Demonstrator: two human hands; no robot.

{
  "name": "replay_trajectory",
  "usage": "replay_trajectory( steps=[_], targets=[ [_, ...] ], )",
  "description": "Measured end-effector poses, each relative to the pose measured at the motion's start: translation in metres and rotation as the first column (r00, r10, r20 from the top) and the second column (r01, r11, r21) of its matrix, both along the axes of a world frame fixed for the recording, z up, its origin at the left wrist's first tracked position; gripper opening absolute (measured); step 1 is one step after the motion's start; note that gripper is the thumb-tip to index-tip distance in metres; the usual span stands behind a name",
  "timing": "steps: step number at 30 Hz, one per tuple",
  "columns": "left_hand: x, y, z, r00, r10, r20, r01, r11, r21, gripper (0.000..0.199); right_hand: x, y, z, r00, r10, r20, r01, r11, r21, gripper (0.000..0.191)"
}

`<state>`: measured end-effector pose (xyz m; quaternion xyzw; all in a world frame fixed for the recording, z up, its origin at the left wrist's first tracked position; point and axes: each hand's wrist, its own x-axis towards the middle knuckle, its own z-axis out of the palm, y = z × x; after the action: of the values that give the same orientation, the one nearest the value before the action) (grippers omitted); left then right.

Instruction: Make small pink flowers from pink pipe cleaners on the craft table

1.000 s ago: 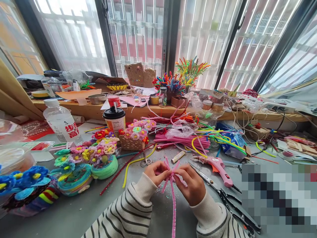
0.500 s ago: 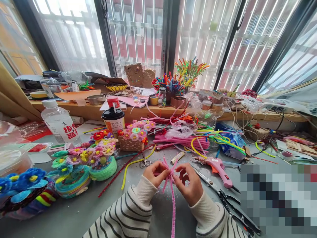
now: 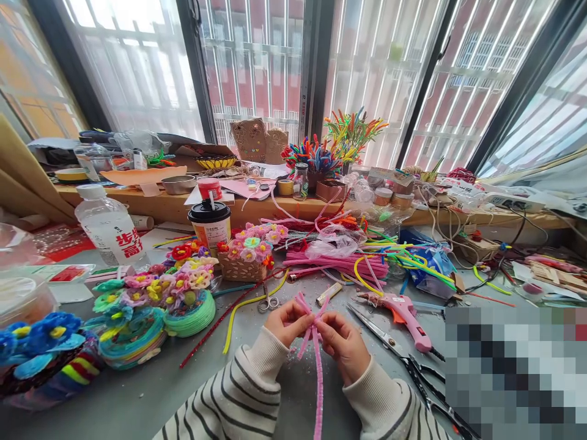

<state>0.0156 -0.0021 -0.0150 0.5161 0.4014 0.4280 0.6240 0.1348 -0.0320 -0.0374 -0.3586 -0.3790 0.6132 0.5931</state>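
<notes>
Pink pipe cleaners (image 3: 318, 379) cross at one point between my hands, with short arms spreading out and one long strand hanging down toward the front edge. My left hand (image 3: 288, 322) pinches them just left of the crossing. On the right side of the crossing, my right hand (image 3: 343, 342) closes its thumb and fingers on the pink pipe cleaners too. A small pale stick-like block (image 3: 329, 294) lies just beyond the fingers. Small scissors (image 3: 268, 302) rest behind my left hand, and large black-handled scissors (image 3: 394, 345) lie right of my right hand.
A pink glue gun (image 3: 408, 318) lies at the right. Bundled pipe cleaners (image 3: 339, 266) are piled behind my hands. Fuzzy flower baskets (image 3: 190, 311), a lidded cup (image 3: 210, 226) and a water bottle (image 3: 110, 229) stand at the left. A cluttered ledge (image 3: 261, 209) runs below the windows.
My right hand has moved slightly left and its fingers have drawn in closer around the crossing. The large scissors' blades are now more exposed.
</notes>
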Motion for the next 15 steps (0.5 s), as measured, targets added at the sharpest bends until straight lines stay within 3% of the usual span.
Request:
replay_trajectory(
  steps=[4, 12, 15],
  targets=[
    [0.0009, 0.0014, -0.0007, 0.99, -0.035, 0.138, 0.054, 0.989, -0.137, 0.033, -0.0016, 0.001, -0.0052, 0.994, -0.001, -0.113, -0.002, 1.0, -0.028, 0.017],
    [0.0054, -0.0035, -0.0046, 0.995, -0.048, 0.089, 0.048, 0.999, -0.006, 0.03, -0.0035, -0.0002, -0.0012, 0.957, 0.058, -0.285, -0.102, 0.985, -0.141, 0.03],
    [0.0056, -0.0056, -0.001, 0.995, -0.041, 0.091, 0.041, 0.999, 0.002, 0.028, -0.0045, -0.0013, -0.0003, 0.95, 0.072, -0.303, -0.135, 0.972, -0.192, 0.026]
  ],
)
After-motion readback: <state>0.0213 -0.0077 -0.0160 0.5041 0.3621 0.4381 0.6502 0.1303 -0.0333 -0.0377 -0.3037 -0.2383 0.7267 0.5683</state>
